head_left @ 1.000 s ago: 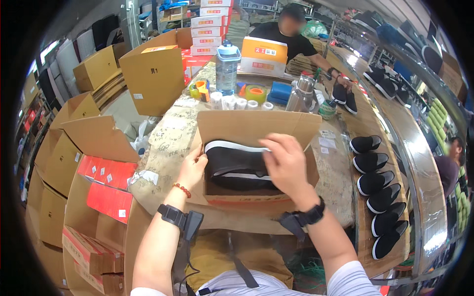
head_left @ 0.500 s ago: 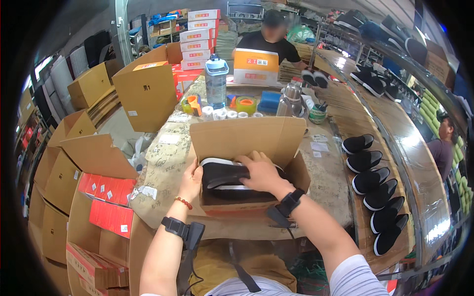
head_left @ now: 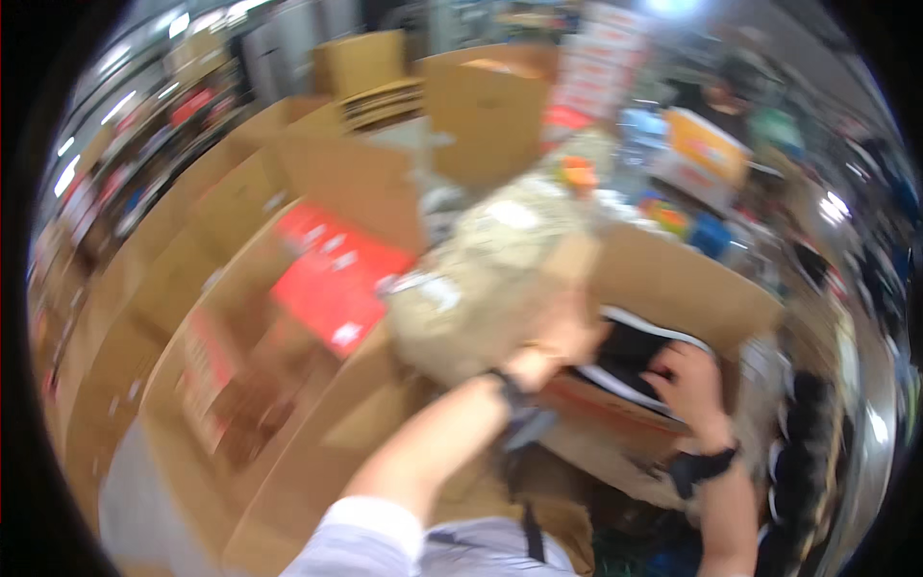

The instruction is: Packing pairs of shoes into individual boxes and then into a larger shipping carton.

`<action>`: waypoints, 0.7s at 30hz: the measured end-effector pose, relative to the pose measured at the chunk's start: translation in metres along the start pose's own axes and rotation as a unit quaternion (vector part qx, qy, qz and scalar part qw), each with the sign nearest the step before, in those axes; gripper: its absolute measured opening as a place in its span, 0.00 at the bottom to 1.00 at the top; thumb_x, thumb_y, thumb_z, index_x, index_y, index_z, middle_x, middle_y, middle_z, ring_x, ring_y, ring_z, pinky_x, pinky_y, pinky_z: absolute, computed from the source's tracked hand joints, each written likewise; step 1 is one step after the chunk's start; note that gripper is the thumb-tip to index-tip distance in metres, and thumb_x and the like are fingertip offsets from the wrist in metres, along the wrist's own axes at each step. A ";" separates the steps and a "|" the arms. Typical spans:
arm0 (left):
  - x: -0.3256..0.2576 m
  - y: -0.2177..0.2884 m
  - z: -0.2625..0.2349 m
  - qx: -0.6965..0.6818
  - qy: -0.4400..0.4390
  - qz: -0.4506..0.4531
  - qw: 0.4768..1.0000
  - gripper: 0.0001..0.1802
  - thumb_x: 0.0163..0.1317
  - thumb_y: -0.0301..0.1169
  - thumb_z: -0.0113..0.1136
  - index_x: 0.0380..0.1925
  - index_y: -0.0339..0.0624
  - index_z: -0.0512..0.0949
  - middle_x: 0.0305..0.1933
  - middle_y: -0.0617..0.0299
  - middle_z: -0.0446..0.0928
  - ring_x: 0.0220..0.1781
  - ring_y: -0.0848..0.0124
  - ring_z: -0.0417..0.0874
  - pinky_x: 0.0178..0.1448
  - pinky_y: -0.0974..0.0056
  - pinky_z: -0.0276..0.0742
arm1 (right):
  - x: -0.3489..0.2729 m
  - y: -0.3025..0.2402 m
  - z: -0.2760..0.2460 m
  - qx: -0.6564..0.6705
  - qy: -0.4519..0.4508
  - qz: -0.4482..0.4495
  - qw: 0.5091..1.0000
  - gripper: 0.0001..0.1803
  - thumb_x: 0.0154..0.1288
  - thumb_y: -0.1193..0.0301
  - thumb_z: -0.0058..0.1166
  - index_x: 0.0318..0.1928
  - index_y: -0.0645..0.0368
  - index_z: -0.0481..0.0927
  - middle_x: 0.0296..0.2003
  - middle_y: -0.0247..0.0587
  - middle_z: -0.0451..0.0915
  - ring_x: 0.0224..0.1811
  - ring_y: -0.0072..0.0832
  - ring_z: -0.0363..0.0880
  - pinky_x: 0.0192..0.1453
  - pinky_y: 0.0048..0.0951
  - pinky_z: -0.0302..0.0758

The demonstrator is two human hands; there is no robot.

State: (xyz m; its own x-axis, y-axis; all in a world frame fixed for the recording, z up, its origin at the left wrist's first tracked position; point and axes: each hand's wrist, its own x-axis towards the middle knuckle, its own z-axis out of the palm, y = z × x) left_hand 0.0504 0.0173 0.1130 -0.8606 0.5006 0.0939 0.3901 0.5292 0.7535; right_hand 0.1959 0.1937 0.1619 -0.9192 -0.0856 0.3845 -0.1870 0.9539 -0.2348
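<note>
An open cardboard box [head_left: 687,277] with its lid flap raised stands on the covered worktable in front of me. Inside lie black shoes [head_left: 630,354] with white sole edges. My right hand [head_left: 692,387] is over the shoes, its bent fingers closed on the right part of one. At the box's left end is my left hand [head_left: 569,329], close to the shoe's end. Motion smears its fingers, so their grip is unclear. Both wrists carry dark straps.
Left of me, a large open carton [head_left: 255,433] holds red shoe boxes [head_left: 336,279]. More brown cartons [head_left: 486,111] stand beyond. A white-and-orange box [head_left: 702,159] is at the table's far side, before a person in black. Black shoes [head_left: 808,433] line the right side, blurred.
My view has swung left, so the table and box now appear farther right and tilted. Both hands remain at the box; the right hand's fingers are more bent. The picture is now blurred.
</note>
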 end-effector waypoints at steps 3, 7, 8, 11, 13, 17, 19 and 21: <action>0.006 0.003 0.009 -0.042 0.020 0.017 0.999 0.46 0.51 0.41 0.67 0.65 0.38 0.54 0.58 0.41 0.67 0.60 0.46 0.70 0.61 0.50 0.68 | -0.002 -0.008 -0.012 0.071 -0.109 0.056 0.990 0.19 0.41 0.70 0.68 0.37 0.62 0.81 0.31 0.46 0.79 0.34 0.43 0.78 0.39 0.36 0.74; -0.005 -0.002 0.002 -0.037 0.025 -0.016 0.999 0.47 0.54 0.42 0.65 0.68 0.43 0.49 0.61 0.47 0.66 0.62 0.49 0.68 0.63 0.50 0.65 | 0.005 0.002 0.002 0.133 -0.151 0.029 0.979 0.25 0.39 0.70 0.66 0.43 0.65 0.81 0.35 0.53 0.81 0.34 0.42 0.80 0.42 0.32 0.76; -0.008 -0.006 0.003 -0.035 0.022 -0.018 0.999 0.47 0.54 0.42 0.65 0.68 0.43 0.49 0.61 0.47 0.65 0.63 0.48 0.67 0.63 0.51 0.65 | 0.007 -0.002 0.003 0.138 -0.159 0.019 0.977 0.25 0.39 0.70 0.66 0.43 0.65 0.81 0.35 0.53 0.81 0.34 0.42 0.80 0.42 0.32 0.76; -0.005 -0.005 0.007 -0.034 0.012 -0.022 0.999 0.47 0.55 0.42 0.65 0.68 0.43 0.47 0.60 0.46 0.66 0.63 0.48 0.67 0.63 0.51 0.65 | 0.015 -0.007 -0.002 0.107 -0.240 0.024 0.965 0.25 0.38 0.69 0.64 0.42 0.66 0.81 0.33 0.55 0.82 0.36 0.46 0.82 0.42 0.33 0.77; -0.003 -0.007 0.008 -0.047 0.010 -0.023 0.999 0.47 0.55 0.42 0.64 0.68 0.43 0.47 0.60 0.46 0.65 0.63 0.48 0.67 0.63 0.51 0.65 | 0.015 -0.005 -0.002 0.104 -0.255 0.046 0.960 0.25 0.39 0.70 0.64 0.43 0.66 0.81 0.33 0.56 0.82 0.36 0.45 0.82 0.42 0.33 0.77; -0.002 -0.008 0.009 -0.073 0.007 -0.027 0.997 0.47 0.55 0.43 0.65 0.68 0.43 0.47 0.61 0.44 0.65 0.63 0.49 0.67 0.64 0.51 0.64 | -0.002 0.009 0.013 0.106 -0.192 -0.018 0.975 0.25 0.45 0.74 0.62 0.48 0.66 0.77 0.32 0.57 0.81 0.33 0.42 0.81 0.40 0.32 0.76; -0.004 -0.012 0.008 -0.063 0.015 -0.024 0.998 0.48 0.55 0.43 0.64 0.68 0.43 0.47 0.61 0.44 0.64 0.63 0.48 0.67 0.64 0.52 0.64 | -0.001 0.001 0.010 0.126 -0.192 0.014 0.973 0.25 0.47 0.76 0.61 0.50 0.66 0.76 0.33 0.56 0.80 0.33 0.41 0.80 0.41 0.32 0.75; -0.004 -0.013 0.007 -0.053 0.021 -0.019 0.998 0.48 0.56 0.43 0.64 0.68 0.42 0.47 0.61 0.43 0.64 0.63 0.48 0.66 0.65 0.52 0.64 | 0.002 -0.010 -0.001 0.135 -0.205 0.055 0.968 0.25 0.51 0.81 0.57 0.53 0.64 0.74 0.39 0.57 0.79 0.37 0.41 0.79 0.44 0.32 0.73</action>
State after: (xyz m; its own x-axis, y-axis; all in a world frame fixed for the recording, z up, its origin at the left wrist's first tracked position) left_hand 0.0514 0.0129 0.0980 -0.8878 0.4513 0.0903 0.3228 0.4708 0.8211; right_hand 0.1964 0.1840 0.1655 -0.9886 -0.1475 -0.0300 -0.1129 0.8583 -0.5005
